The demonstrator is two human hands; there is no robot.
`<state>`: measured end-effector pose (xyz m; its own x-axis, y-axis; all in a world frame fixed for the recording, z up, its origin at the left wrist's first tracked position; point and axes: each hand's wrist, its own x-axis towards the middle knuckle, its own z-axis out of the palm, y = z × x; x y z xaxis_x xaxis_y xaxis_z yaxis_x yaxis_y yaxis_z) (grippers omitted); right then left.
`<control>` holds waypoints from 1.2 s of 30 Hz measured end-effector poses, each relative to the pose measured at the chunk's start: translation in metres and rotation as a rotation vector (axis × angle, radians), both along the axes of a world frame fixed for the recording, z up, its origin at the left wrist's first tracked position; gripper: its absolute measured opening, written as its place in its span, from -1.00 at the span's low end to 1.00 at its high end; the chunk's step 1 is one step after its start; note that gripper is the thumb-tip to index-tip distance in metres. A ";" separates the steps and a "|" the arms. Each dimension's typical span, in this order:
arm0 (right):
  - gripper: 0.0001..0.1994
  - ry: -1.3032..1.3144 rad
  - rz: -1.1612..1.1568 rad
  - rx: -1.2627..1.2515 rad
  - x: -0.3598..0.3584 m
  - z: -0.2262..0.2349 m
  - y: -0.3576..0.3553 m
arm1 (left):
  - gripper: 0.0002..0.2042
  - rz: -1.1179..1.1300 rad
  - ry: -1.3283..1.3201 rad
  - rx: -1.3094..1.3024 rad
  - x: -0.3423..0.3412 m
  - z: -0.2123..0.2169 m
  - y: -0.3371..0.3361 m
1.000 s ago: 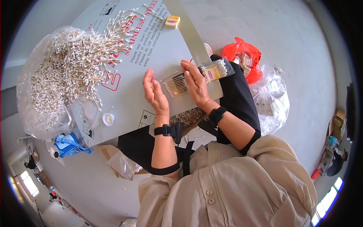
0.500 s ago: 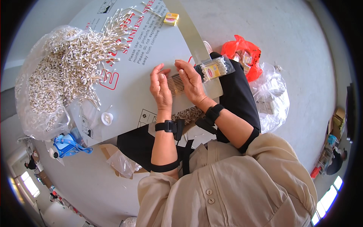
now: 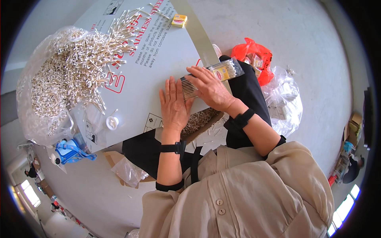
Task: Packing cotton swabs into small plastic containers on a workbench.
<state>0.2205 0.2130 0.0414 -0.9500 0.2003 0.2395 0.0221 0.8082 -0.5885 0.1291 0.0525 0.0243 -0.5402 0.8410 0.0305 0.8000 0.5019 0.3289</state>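
Note:
A flat row of cotton swabs [image 3: 188, 88] lies near the right edge of the metal-sheet tabletop. Flat against its left end rests my left hand [image 3: 174, 107], fingers stretched out. My right hand [image 3: 214, 90] lies across the row, also with its fingers extended, and hides part of it. Beyond the right hand's fingers, a clear packet of cotton swabs with a yellow label [image 3: 222, 73] reaches past the table edge, above my right leg. Whether the row and the packet are one piece cannot be told, as the hand covers the join.
A big clear bag of loose cotton swabs [image 3: 43, 85] spills over the table's left side. A small yellow box [image 3: 179, 20] sits at the far edge; a white round container [image 3: 112, 123] stands nearer. Below are a carton of swabs [image 3: 200, 122], a red bag [image 3: 254, 55] and a clear bag [image 3: 282, 103].
My hands have gone from upright and cupped at the row to flat, palms down. The left hand has moved slightly nearer; the right has shifted right and nearer, uncovering more of the carton.

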 end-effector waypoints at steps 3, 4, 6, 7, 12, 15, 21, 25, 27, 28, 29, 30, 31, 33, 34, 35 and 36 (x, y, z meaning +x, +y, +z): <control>-0.50 -0.083 0.080 0.165 0.009 -0.004 -0.005 | -0.33 0.027 0.056 -0.044 0.005 -0.005 -0.003; -0.50 -0.085 0.078 0.169 0.010 -0.007 -0.004 | -0.32 0.030 0.063 -0.060 0.005 -0.005 -0.002; -0.46 -0.108 0.082 0.337 0.008 -0.014 -0.001 | -0.31 0.033 0.070 -0.075 0.006 -0.005 -0.001; -0.46 -0.107 0.081 0.339 0.009 -0.017 -0.002 | -0.31 0.028 0.073 -0.072 0.006 -0.005 0.000; -0.48 -0.159 0.083 0.414 0.010 -0.018 -0.005 | -0.29 0.029 0.088 -0.077 0.005 -0.005 -0.002; -0.45 -0.124 0.069 0.301 0.012 -0.018 -0.004 | -0.29 0.028 0.095 -0.070 0.007 -0.004 -0.002; -0.46 -0.186 0.113 0.383 0.026 -0.012 -0.011 | -0.25 0.000 0.084 -0.119 0.013 0.000 0.000; -0.39 -0.227 0.083 0.464 0.026 -0.011 -0.012 | -0.24 0.009 0.065 -0.091 0.013 -0.001 0.002; -0.32 -0.220 0.113 0.325 0.024 -0.007 -0.011 | -0.25 0.010 0.060 -0.094 0.012 -0.003 0.001; -0.32 -0.218 0.113 0.328 0.022 -0.003 -0.010 | -0.26 0.011 0.072 -0.102 0.013 -0.004 0.000; -0.30 -0.210 0.116 0.355 0.019 0.000 -0.007 | -0.27 0.012 0.084 -0.110 0.012 -0.006 -0.001; -0.29 -0.204 0.118 0.381 0.018 0.004 -0.006 | -0.27 0.012 0.083 -0.109 0.012 -0.007 -0.001; -0.29 -0.205 0.118 0.382 0.016 0.002 -0.005 | -0.28 0.018 0.074 -0.093 0.012 -0.008 -0.001; -0.37 -0.168 0.208 0.301 0.012 -0.006 0.000 | -0.29 0.021 0.064 -0.078 0.012 -0.008 0.000; -0.37 -0.170 0.205 0.300 0.012 -0.011 0.004 | -0.29 0.017 0.061 -0.081 0.012 -0.007 0.001; -0.38 -0.144 0.206 0.365 0.015 -0.015 0.009 | -0.30 0.014 0.058 -0.085 0.012 -0.006 0.003; -0.40 -0.116 0.212 0.430 0.015 -0.014 0.011 | -0.30 0.016 0.058 -0.087 0.011 -0.006 0.002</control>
<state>0.2354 0.2235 0.0269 -0.9845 -0.0941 0.1480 -0.1235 0.9711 -0.2043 0.1406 0.0543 0.0186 -0.5527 0.8333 -0.0107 0.8082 0.5390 0.2372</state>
